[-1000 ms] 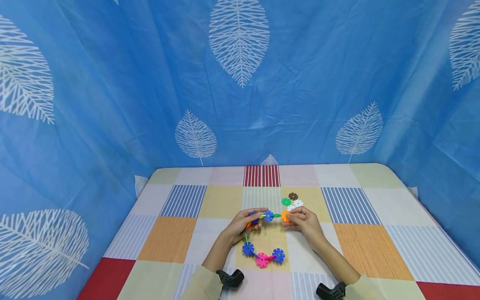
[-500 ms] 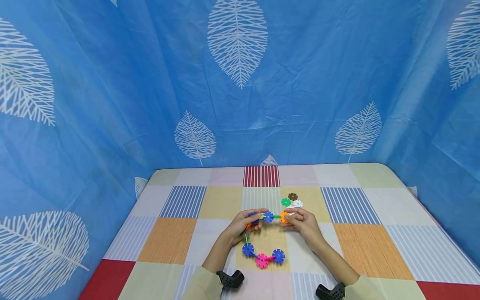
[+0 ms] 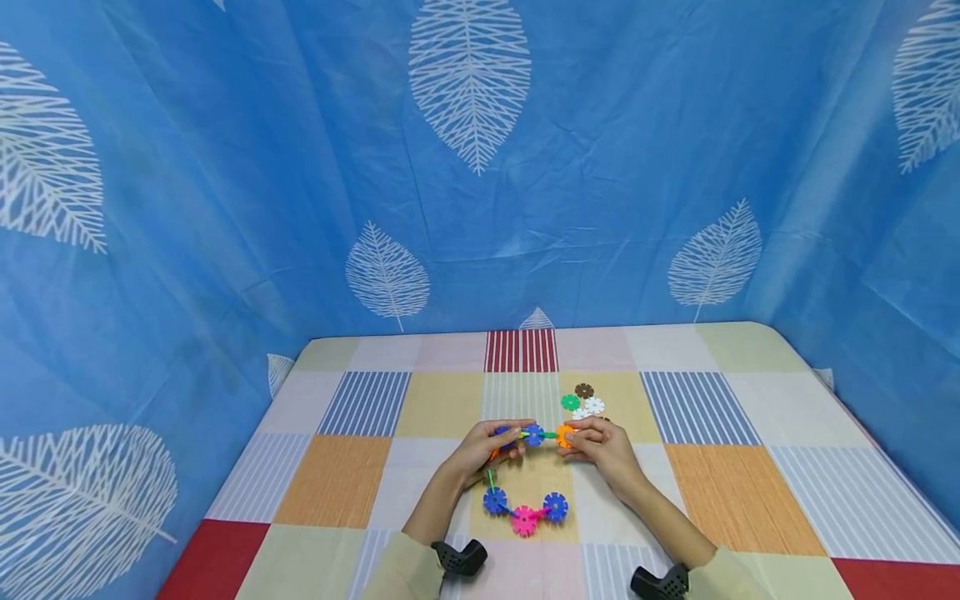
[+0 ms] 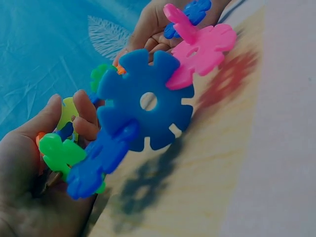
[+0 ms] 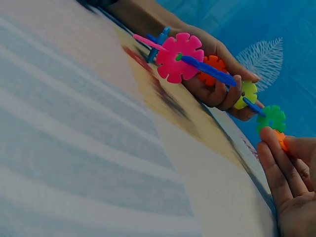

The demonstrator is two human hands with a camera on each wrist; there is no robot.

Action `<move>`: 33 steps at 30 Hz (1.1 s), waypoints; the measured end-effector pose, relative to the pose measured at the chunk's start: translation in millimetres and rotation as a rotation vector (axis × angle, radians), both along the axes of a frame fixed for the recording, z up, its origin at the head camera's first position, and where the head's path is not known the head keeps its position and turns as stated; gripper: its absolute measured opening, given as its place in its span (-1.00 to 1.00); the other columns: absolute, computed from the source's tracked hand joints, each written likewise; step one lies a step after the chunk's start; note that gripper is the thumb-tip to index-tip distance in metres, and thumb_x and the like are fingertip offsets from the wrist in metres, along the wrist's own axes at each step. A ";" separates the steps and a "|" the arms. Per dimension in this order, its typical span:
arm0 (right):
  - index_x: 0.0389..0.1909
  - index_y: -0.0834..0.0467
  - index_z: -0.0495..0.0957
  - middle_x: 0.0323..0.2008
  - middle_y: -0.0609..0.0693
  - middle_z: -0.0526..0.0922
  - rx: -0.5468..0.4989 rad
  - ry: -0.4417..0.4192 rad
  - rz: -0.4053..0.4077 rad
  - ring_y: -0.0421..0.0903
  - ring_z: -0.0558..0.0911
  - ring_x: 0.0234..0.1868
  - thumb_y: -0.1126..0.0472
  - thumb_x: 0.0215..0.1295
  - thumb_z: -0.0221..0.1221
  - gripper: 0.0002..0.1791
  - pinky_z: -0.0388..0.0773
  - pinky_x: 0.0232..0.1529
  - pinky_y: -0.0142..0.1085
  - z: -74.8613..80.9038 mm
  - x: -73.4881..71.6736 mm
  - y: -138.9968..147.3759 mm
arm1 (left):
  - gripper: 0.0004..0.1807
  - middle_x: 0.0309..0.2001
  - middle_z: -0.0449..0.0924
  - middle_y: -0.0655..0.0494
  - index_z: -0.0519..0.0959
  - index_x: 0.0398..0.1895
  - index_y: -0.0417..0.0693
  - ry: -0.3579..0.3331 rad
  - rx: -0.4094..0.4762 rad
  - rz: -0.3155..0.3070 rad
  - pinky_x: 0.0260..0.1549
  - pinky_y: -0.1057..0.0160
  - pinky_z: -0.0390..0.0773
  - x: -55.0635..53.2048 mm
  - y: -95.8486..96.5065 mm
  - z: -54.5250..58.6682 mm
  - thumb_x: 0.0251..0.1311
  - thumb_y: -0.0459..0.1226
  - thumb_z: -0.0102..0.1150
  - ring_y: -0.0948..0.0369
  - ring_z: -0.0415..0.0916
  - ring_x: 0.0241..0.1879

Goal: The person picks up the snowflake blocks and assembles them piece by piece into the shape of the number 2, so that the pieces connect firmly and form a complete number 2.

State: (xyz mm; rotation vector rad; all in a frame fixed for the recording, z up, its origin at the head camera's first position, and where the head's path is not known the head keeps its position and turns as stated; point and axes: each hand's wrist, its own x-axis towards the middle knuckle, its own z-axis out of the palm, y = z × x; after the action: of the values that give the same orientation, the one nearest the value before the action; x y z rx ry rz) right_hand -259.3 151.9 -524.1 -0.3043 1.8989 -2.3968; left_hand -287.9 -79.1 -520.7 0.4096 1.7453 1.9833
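Note:
A curved chain of slotted plastic flower discs hangs between both hands above the table. My left hand [image 3: 483, 446] grips it in the middle, fingers curled around a yellow disc [image 5: 248, 93] and its neighbours. At the chain's far end, my right hand [image 3: 609, 450] pinches an orange disc [image 3: 564, 435] between thumb and fingers, right at a green disc [image 5: 272, 117] seen nearly edge-on from the head. The other end curves towards the person, with a large-looking blue disc [image 4: 116, 94] and a pink disc [image 3: 524, 522] slotted together. The left palm hides part of the chain.
Loose discs lie just beyond the right hand: a brown disc [image 3: 584, 390], a green disc [image 3: 571, 402] and white discs [image 3: 595, 405]. A patchwork cloth [image 3: 435, 400] covers the table. Blue leaf-print curtains [image 3: 585, 167] stand at the back and sides.
The right hand has shifted slightly left with the orange disc, bringing it a little closer to the chain's blue disc. The left hand keeps its grip, nearly still.

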 end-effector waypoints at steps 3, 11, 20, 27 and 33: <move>-0.04 0.62 0.33 -0.46 0.18 0.64 0.004 -0.005 0.004 0.04 0.68 -0.42 0.51 0.18 0.10 -0.64 0.58 -0.27 -0.10 0.3 0.4 0.0 | -0.60 -0.42 0.59 0.04 0.49 0.11 -0.23 0.006 -0.013 0.005 -0.36 0.40 0.53 0.0 0.3 1.0 0.28 -0.20 0.04 0.28 0.50 -0.41; -0.04 0.63 0.33 -0.48 0.14 0.65 0.009 -0.001 -0.007 0.03 0.68 -0.43 0.53 0.17 0.08 -0.65 0.59 -0.28 -0.12 3.1 1.2 -3.2 | -0.60 -0.41 0.63 0.05 0.49 0.11 -0.22 0.007 -0.022 0.005 -0.29 0.36 0.55 -0.7 -0.8 1.5 0.28 -0.19 0.05 0.25 0.54 -0.36; -0.03 0.61 0.33 -0.45 0.19 0.65 0.020 -0.018 -0.005 0.03 0.68 -0.43 0.54 0.17 0.07 -0.66 0.59 -0.29 -0.13 5.6 1.0 -4.9 | -0.60 -0.43 0.64 0.07 0.46 0.13 -0.27 0.041 -0.030 -0.038 -0.28 0.34 0.55 -2.5 -1.9 2.0 0.30 -0.24 0.02 0.25 0.54 -0.37; -0.03 0.61 0.33 -0.42 0.19 0.66 0.029 -0.020 -0.009 0.03 0.68 -0.43 0.50 0.17 0.11 -0.64 0.59 -0.29 -0.13 4.7 1.9 -4.9 | -0.63 -0.42 0.64 0.05 0.47 0.12 -0.27 0.033 -0.009 -0.054 -0.31 0.35 0.55 -0.4 -0.5 1.8 0.30 -0.28 0.03 0.24 0.55 -0.37; -0.04 0.58 0.37 -0.38 0.32 0.63 0.051 0.087 -0.019 0.03 0.67 -0.46 0.43 0.19 0.15 -0.63 0.60 -0.35 -0.11 1.6 1.9 -5.8 | -0.63 -0.42 0.63 0.04 0.46 0.12 -0.25 -0.029 0.001 -0.068 -0.34 0.34 0.54 -1.0 0.0 3.3 0.30 -0.27 0.02 0.21 0.55 -0.39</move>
State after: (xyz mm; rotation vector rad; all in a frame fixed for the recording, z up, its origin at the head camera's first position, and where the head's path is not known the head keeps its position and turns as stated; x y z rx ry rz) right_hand -257.3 146.1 -522.5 -0.3945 2.0047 -2.3798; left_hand -288.9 -79.1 -517.5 0.4325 1.6907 1.9336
